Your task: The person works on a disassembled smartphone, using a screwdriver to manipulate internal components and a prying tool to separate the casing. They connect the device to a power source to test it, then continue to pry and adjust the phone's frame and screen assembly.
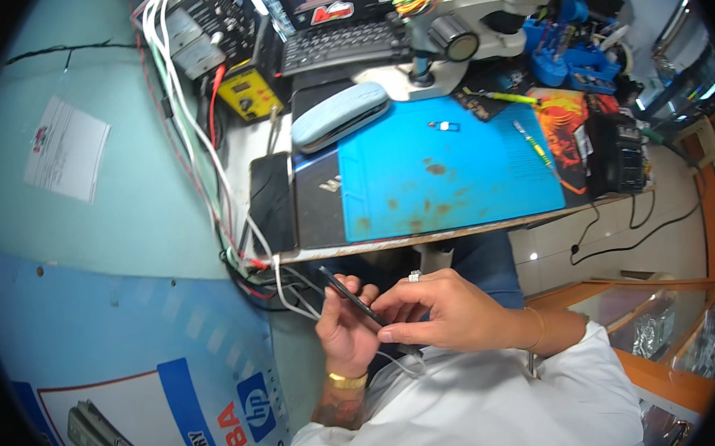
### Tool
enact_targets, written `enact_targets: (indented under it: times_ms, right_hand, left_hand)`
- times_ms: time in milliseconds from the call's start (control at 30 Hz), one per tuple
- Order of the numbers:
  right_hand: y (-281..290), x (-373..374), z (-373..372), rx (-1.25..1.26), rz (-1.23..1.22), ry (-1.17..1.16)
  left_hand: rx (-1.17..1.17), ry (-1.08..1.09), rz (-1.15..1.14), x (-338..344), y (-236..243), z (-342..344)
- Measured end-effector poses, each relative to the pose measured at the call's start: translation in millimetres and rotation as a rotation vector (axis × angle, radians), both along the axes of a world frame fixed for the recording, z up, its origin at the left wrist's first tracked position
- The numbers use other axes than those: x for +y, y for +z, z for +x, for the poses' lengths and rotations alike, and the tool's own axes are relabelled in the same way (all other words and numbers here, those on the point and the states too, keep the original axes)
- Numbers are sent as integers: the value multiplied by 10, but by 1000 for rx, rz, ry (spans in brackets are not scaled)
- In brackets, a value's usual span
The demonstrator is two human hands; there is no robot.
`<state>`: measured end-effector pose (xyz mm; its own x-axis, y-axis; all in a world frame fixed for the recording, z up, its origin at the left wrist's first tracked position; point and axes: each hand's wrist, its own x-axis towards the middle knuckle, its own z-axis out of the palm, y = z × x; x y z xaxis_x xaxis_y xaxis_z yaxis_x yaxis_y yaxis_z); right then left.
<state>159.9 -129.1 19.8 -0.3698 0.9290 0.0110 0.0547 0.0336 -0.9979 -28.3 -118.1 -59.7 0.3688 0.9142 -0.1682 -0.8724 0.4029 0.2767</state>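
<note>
Left hand (344, 333) clasps dark phone (350, 295), right hand (446, 309) against it, grip unclear — white cable (276, 272), blue mat (487, 172) nearby.

The left forearm (336, 411), bearing a dark tattoo, is pointing away from the torso, and the left hand (347, 331) is facing its palm toward the right one, its thumb and curled fingers standing opposed in a grip. The right forearm (539, 330) is reaching across from the right, while the right hand (450, 303) is showing its back, fingers bending inward and thumb stretching toward the left palm.
</note>
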Motion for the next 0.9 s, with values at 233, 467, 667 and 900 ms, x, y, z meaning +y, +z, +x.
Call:
enact_targets:
  times_ms: [233,467,667,900]
  right_hand:
    - [-151,-66,155,4,-46,-274]
    - [-217,-150,107,4,87,-299]
    - [-163,-168,-20,-3,176,-260]
    - [-165,-190,-36,7,203,-222]
  left_hand:
    - [387,43,112,225,411,276]
    - [378,-46,127,267,264,291]
    - [91,-93,140,273,141,213]
    - [-5,-63,249,294,81,175]
